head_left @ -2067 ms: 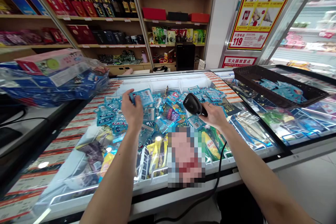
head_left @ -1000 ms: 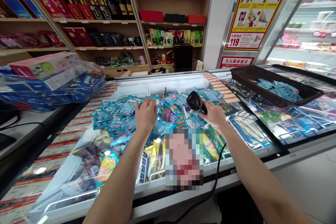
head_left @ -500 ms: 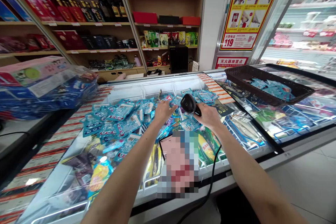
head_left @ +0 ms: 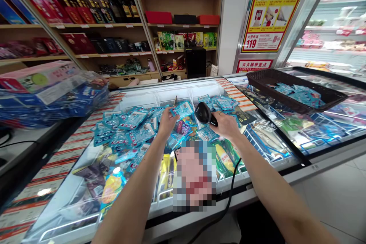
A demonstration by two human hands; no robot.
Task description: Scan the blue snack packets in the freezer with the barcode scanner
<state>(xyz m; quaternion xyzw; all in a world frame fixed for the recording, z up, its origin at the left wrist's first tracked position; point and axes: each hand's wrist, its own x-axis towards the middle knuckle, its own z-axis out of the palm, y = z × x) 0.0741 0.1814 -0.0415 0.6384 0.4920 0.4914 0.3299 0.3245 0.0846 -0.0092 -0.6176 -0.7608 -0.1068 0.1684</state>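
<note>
Left hand (head_left: 167, 122) has come up with a blue packet (head_left: 183, 110) pinched in its grip, right beside a black scanner (head_left: 203, 113) over the freezer's (head_left: 317, 167) middle; print's too small to read. Right hand (head_left: 226, 125) has its grip around the scanner, cord (head_left: 232, 187) running out of view. Pixelation hides most of a phone (head_left: 195, 173) near the front edge. Brown basket (head_left: 280, 94) toward the far right holds more blue packets (head_left: 305, 95).

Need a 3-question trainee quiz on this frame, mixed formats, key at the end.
1. Short answer: what does the right hand hold?
2. True or false: the left hand is empty.
3. Multiple choice: where is the brown basket?
A) Left of both hands
B) Between the hands
C) Right of both hands

Key:
1. A black scanner
2. False; it grips a blue packet
3. C
</note>
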